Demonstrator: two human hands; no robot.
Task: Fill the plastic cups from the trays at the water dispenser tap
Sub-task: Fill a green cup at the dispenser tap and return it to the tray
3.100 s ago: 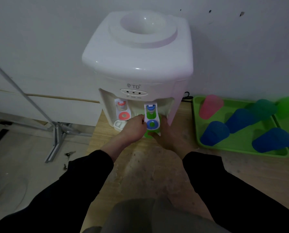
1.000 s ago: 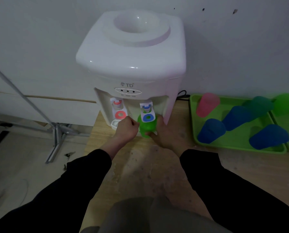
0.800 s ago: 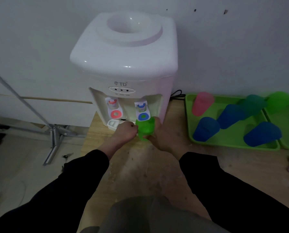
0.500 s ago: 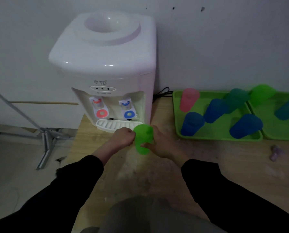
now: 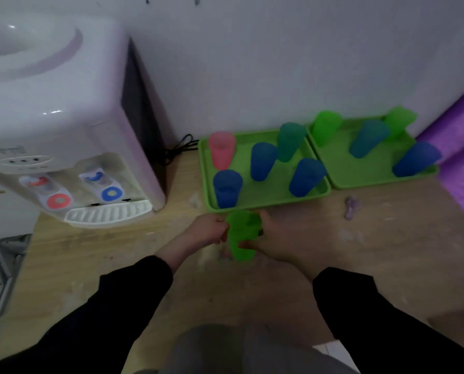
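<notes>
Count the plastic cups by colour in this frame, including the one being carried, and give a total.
Pink cup: 1
Blue cups: 4
Teal cups: 2
Green cups, two on the right tray and one held in both hands: 3
Total: 10

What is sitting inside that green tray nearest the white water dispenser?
The nearer green plastic tray holds five cups: one pink, three blue, one teal. Whether they contain water cannot be seen.
</notes>
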